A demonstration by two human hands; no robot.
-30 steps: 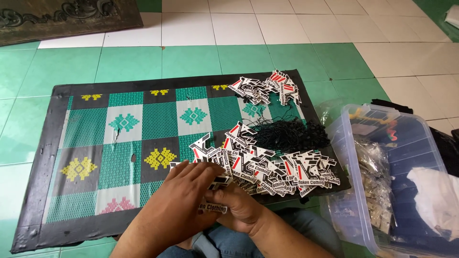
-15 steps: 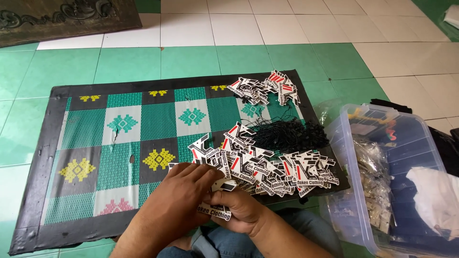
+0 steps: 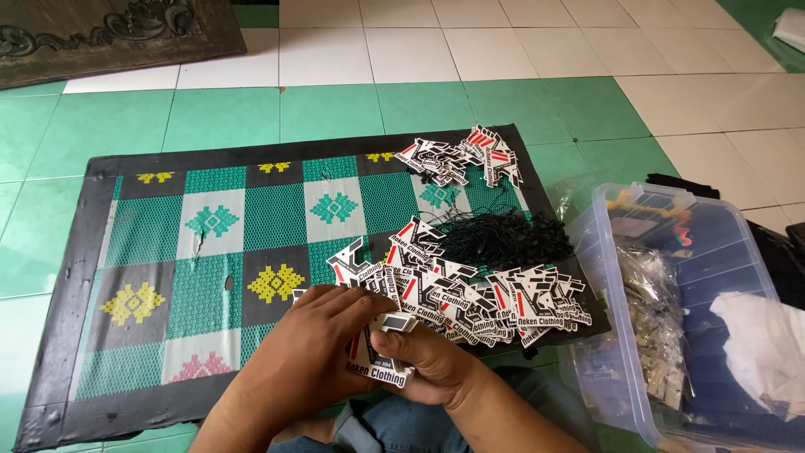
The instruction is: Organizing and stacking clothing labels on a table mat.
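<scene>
A small stack of black, white & red paper tags (image 3: 381, 362) is sitting btwn both hands at the near edge of the mat (image 3: 210, 277), low in the frame, just above the person's lap. The right hand (image 3: 432, 365) is grasping the stack from below & the right, thumb lying across the top tag, fingers curling under it. The left hand (image 3: 314, 352) is resting over the stack's left side, fingers bent & fingertips touching the top tag; it's pressing on the tags rather than closing round them. Just beyond the hands, touching the stack's far side, a big loose pile of the same tags (image 3: 470, 294) is spreading across the mat's right part. Behind that pile a tangle of black strings (image 3: 503, 239) is lying, touching it. Further back, near the mat's far right corner, a second, smaller tag pile (image 3: 461, 159) is sitting well apart from the hands. The mat is woven, black-bordered, w/ green, white & black squares carrying diamond patterns, lying on a green & white tiled floor (image 3: 335, 109). To the right, just beside the mat, a clear plastic bin (image 3: 604, 335) is holding small bagged items & cloth. A dark carved wood panel (image 3: 109, 29) is showing at top left.
</scene>
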